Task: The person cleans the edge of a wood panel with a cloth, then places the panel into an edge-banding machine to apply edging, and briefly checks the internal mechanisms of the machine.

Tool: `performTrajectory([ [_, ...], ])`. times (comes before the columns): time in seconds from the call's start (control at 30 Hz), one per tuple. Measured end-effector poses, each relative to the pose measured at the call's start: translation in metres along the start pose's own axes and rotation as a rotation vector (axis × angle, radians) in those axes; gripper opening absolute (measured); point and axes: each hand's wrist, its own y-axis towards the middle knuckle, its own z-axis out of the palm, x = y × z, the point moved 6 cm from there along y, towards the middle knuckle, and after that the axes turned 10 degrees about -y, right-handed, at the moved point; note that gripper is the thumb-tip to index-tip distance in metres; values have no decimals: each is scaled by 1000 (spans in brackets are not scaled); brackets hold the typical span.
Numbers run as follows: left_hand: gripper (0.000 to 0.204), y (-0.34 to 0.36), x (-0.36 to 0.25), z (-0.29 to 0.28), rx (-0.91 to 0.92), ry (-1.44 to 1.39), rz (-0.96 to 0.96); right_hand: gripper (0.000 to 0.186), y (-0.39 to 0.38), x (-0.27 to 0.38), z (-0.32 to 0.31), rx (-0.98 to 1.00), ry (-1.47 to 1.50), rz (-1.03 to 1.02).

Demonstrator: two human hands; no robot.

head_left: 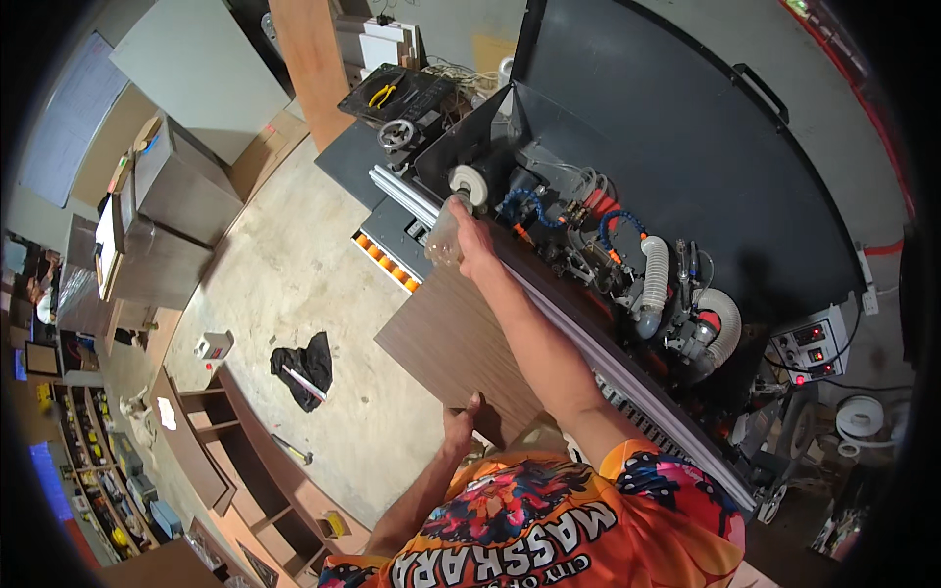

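Observation:
A dark edge-banding machine (608, 363) stands on the right with its black hood raised. My right hand (469, 235) reaches along it, closed on a crumpled clear plastic bottle (442, 245) just below a pale round wheel (469, 181); part of the bottle is behind my fingers. My left hand (460, 423) grips the near edge of a brown wood-grain panel (446, 343), which lies beside the machine's rail. Hoses, blue segmented nozzles and fittings (637, 265) fill the machine's interior.
A row of orange rollers (387, 263) runs beside the machine. A black cloth (310, 382) lies on the concrete floor (274, 284). Metal cabinets (167, 216), a wooden carcass (245, 470) and shelving (83, 461) stand left. A control box (814, 348) is at right.

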Motion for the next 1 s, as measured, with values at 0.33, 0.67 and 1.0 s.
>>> performTrajectory([
  [0.33,39,15,-25,-9,138,86,-223,54,53,-8,46,-99,569,197],
  [0.67,14,53,-27,-29,251,251,46,49,50,9,53,-129,878,170],
  [1.0,44,58,-59,-15,164,-27,65,50,23,16,51,-126,751,213],
])
